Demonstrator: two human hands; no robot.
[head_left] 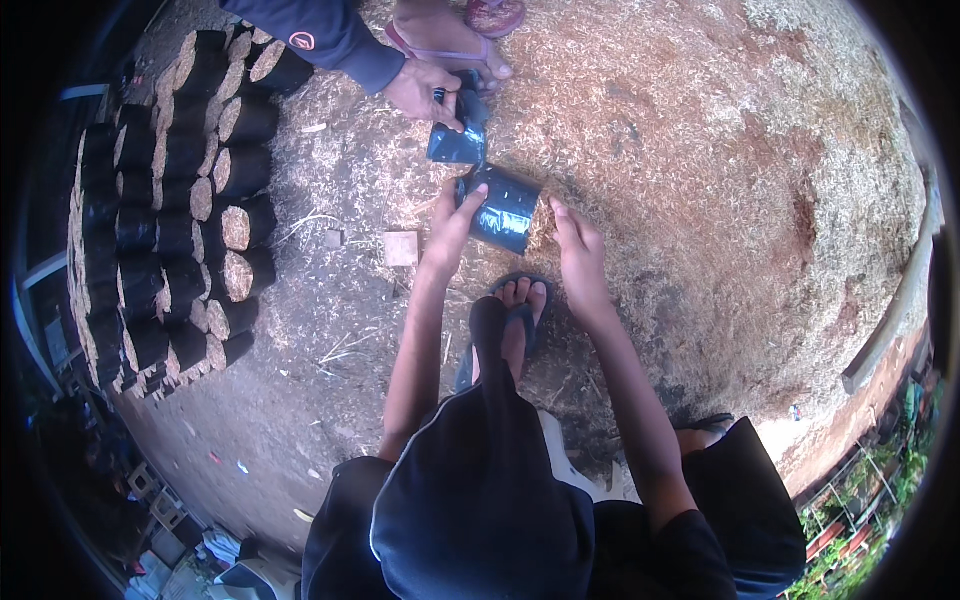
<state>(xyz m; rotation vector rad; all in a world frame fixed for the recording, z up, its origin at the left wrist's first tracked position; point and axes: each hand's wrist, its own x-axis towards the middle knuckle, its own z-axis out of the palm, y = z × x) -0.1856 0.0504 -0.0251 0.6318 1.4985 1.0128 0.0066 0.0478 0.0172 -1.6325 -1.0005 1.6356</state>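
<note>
A black plastic grow bag [503, 212] lies tilted in front of me, its shiny side up and its mouth toward the right. My left hand [452, 228] grips its left end, with the thumb on top of the plastic. At the mouth, beside loose brown husk [541, 228], is my right hand [580, 245]. Its fingers are curled together, and what they hold, if anything, is hidden. Just beyond, another person's hand [425, 92] holds a second black plastic bag [458, 143] close to mine.
Several filled black bags [185, 150] stand in rows at the left. Pale husk [700, 150] spreads over the ground ahead and to the right. A small square block [401, 248] lies left of my sandalled foot [525, 300]. The other person's sandalled foot [450, 40] is at the top.
</note>
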